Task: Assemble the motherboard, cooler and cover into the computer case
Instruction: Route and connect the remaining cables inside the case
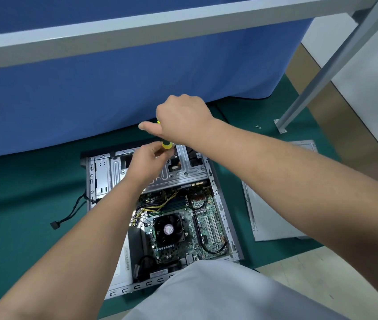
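The motherboard [197, 229] and cooler [169, 229] were seated in the case [226, 218], a screwdriver [166, 144] was gripped by both hands' curled fingers [154, 150], and the cover [273, 218] was left off.

Your view is evenly and brightly lit from overhead, soft diffuse shadows beneath your forearms, mild glare on the bare silver metal drive bracket [183, 172], slight motion blur on your right hand [181, 118], wide-angle bowing of the grey metal frame bar [137, 31] at the edges, overall softness.
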Demonstrator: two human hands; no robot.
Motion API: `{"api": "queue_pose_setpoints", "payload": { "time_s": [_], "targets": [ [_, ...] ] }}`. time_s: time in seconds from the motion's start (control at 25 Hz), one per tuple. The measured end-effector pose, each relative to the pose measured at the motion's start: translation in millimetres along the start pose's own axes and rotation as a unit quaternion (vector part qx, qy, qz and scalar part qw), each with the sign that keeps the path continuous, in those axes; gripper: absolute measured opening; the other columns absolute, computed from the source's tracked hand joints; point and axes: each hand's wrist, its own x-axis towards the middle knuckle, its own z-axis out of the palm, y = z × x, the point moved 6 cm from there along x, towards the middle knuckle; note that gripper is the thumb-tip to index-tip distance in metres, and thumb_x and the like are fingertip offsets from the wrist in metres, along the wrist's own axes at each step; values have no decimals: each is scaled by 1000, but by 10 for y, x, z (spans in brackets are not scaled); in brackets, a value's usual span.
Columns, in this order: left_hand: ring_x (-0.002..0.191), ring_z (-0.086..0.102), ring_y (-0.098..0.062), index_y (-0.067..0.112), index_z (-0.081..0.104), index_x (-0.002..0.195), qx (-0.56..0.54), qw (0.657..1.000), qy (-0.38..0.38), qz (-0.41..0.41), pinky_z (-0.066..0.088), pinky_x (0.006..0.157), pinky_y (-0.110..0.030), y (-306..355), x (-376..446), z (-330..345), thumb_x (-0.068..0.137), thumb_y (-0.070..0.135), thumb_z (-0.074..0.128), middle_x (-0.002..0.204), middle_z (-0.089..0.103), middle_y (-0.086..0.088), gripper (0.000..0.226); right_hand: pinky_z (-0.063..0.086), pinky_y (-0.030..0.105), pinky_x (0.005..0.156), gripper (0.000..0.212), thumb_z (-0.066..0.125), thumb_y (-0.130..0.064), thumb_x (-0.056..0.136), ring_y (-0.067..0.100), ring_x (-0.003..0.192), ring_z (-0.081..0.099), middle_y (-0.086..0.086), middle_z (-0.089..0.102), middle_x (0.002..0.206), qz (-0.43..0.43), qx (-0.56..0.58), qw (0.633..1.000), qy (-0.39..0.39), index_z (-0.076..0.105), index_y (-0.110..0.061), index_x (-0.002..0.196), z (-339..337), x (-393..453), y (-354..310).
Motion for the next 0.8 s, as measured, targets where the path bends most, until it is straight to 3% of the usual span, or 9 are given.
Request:
{"api": "queue_pose_setpoints", "payload": {
  "time_s": [0.12, 0.24, 0.28, 0.4, 0.56, 0.68, 0.8],
  "targets": [
    [56, 52, 2, 20, 62, 77, -8, 998, 53, -32, 36, 53, -23, -29, 10, -14, 86, 36, 79, 61, 58, 14, 25, 28, 29, 50, 67, 45, -79, 91, 19, 58, 45, -1, 44, 69, -18, 5, 1000, -10, 49, -17, 66, -1, 21, -31],
    [50, 51, -3, 22, 71, 85, 13, 998, 55, -20, 36, 49, -20, -27, 3, -26, 87, 34, 78, 58, 60, 11, 14, 44, 32, 60, 28, 68, -43, 93, 24, 88, 61, -4, 53, 94, -109, 25, 990, -82, 65, -24, 113, 0, 22, -102],
    [50, 50, -5, 21, 70, 84, 26, 998, 56, -17, 37, 49, -22, -24, -3, -40, 87, 35, 77, 59, 60, 9, 16, 44, 30, 60, 29, 69, -33, 93, 23, 91, 60, -4, 54, 101, -131, 33, 986, -93, 65, -29, 121, -21, 0, -115],
    [53, 51, -3, 22, 68, 79, 46, 998, 51, 2, 35, 48, -16, 15, -23, -48, 88, 34, 78, 58, 59, 10, 17, 33, 25, 50, 27, 66, -18, 90, 22, 83, 60, -2, 55, 102, -104, 50, 990, -79, 72, -30, 114, -58, -41, -86],
    [53, 52, 4, 33, 61, 74, 33, 998, 54, 2, 36, 48, -12, 38, -60, -43, 89, 31, 76, 59, 58, 26, 21, 44, 27, 56, 29, 63, -12, 88, 24, 83, 63, 3, 63, 107, -79, 52, 993, -66, 73, -22, 112, -53, -36, -156],
    [60, 57, 0, 30, 68, 84, 46, 998, 32, 2, 35, 48, -16, 62, -76, -11, 94, 32, 70, 63, 63, 18, 11, 48, 31, 64, 28, 63, -14, 91, 26, 90, 64, 3, 63, 109, -76, 59, 993, -63, 72, -23, 116, -46, -48, -102],
    [80, 65, -20, 23, 73, 100, 85, 996, -1, -8, 45, 63, -26, 59, -94, 107, 101, 36, 61, 84, 72, 3, 18, 47, 32, 73, 24, 67, -24, 91, 23, 101, 58, -3, 61, 105, -57, 128, 989, -45, 71, -29, 115, -86, -148, 177]
  ]
}}
